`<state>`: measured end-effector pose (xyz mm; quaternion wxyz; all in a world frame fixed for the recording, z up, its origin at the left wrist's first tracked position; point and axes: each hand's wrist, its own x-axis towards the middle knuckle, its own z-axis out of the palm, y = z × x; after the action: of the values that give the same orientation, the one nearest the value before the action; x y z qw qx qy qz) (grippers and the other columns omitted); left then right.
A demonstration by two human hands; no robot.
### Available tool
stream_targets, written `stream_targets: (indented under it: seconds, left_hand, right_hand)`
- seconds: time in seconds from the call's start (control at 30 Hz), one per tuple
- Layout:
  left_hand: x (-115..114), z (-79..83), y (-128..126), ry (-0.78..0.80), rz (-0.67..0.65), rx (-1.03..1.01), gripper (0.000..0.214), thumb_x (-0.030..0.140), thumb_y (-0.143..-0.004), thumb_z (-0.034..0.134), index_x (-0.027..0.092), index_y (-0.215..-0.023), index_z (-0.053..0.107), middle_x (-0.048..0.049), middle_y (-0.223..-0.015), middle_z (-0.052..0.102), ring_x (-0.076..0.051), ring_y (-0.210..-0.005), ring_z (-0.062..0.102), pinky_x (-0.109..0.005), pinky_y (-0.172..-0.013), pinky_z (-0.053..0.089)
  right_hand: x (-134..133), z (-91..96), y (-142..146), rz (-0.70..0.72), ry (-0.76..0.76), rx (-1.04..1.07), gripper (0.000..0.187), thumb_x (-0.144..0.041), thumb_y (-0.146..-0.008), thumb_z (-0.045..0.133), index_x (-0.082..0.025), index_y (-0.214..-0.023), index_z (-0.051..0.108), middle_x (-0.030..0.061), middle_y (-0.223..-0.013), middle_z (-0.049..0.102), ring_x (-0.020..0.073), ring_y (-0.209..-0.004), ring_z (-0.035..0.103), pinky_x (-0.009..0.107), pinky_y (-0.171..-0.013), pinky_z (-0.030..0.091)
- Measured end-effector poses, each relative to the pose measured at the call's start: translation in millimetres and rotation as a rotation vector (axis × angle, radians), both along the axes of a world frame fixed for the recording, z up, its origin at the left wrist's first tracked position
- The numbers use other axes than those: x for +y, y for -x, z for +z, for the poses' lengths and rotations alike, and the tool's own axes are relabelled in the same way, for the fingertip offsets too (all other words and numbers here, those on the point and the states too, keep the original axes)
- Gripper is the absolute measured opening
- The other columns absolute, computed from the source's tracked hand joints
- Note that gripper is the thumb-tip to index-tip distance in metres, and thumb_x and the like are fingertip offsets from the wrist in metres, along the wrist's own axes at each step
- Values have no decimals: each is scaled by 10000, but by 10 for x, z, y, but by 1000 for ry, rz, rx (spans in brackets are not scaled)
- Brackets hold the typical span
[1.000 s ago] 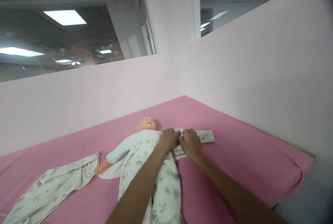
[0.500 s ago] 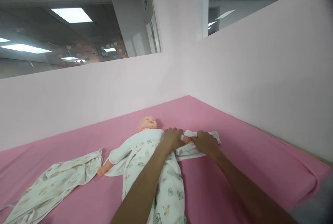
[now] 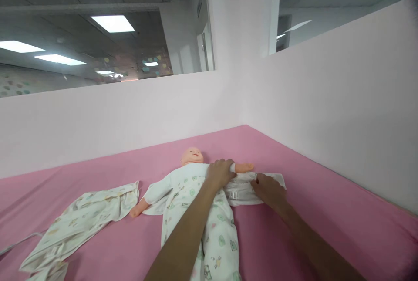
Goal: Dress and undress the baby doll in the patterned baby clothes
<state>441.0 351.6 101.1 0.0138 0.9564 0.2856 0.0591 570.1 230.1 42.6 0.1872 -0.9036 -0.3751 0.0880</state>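
Note:
A baby doll (image 3: pixel 192 155) lies on its back in a white long-sleeved top and printed trousers (image 3: pixel 220 237). Around the doll's sleeved arm, on the right side of the picture, my left hand (image 3: pixel 220 173) is closed. The doll's bare hand (image 3: pixel 244 167) sticks out past the white cuff. Just below that hand, a white cloth (image 3: pixel 241 191) is spread flat, partly beneath the doll. My right hand (image 3: pixel 269 188) pinches this cloth, its fingertips curled on the upper part. The doll's other arm (image 3: pixel 140 207) rests outstretched at left.
A printed cloth garment (image 3: pixel 94 211) lies left of the doll. A thin pale cord (image 3: pixel 19 242) runs in from the left edge. Beneath everything is a pink sheet (image 3: pixel 130 246). White walls (image 3: pixel 130 120) with windows enclose the back and right.
My right hand has moved off the doll's hand, down onto the white cloth. The doll's hand now shows fully above the cloth. My left hand stays on the arm. The view has shifted slightly.

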Motion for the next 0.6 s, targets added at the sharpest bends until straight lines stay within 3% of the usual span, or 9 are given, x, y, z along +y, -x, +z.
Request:
stream_targets:
  seconds: [0.17, 0.27, 0.33, 0.47, 0.6]
  left_hand:
    - [-61, -170, -134, -9, 78, 42, 463, 481, -842, 531, 225, -1227, 548, -138, -1210, 598, -311, -1135, 543, -468, -932, 423]
    - [-86, -229, -155, -15, 74, 49, 456, 446, -825, 557, 194, -1205, 573, -159, -1214, 600, -324, -1152, 537, -481, -955, 414]
    - [-100, -224, -114, -22, 57, 29, 467, 427, -804, 583, 164, -1190, 587, -176, -1198, 606, -337, -1136, 549, -474, -948, 426]
    - [-139, -90, 111, -18, 25, -55, 372, 322, -808, 559, 176, -1145, 618, -145, -1124, 646, -300, -1065, 595, -419, -919, 458]
    - [-179, 103, 527, 4, 70, -218, 388, 294, -918, 372, 234, -1264, 538, -66, -1240, 614, -199, -1144, 559, -320, -974, 442]
  right_hand:
    - [-12, -96, 256, 124, -58, -232, 306, -336, -938, 302, -177, -858, 550, 123, -896, 668, 293, -866, 629, 372, -706, 398]
    - [-1, -157, 342, 201, -197, -335, 287, -332, -937, 324, -197, -776, 520, 105, -866, 658, 261, -851, 617, 350, -724, 388]
    - [21, -177, 393, 251, -317, -289, 286, -348, -926, 338, -210, -738, 504, 88, -839, 651, 245, -834, 603, 334, -716, 389]
    - [130, -117, 512, 341, -464, 104, 271, -370, -880, 378, -213, -737, 548, 52, -778, 664, 230, -790, 611, 309, -673, 419]
    - [276, 72, 674, 420, -473, 672, 341, -401, -882, 382, -175, -813, 628, 73, -805, 697, 216, -790, 656, 299, -720, 491]
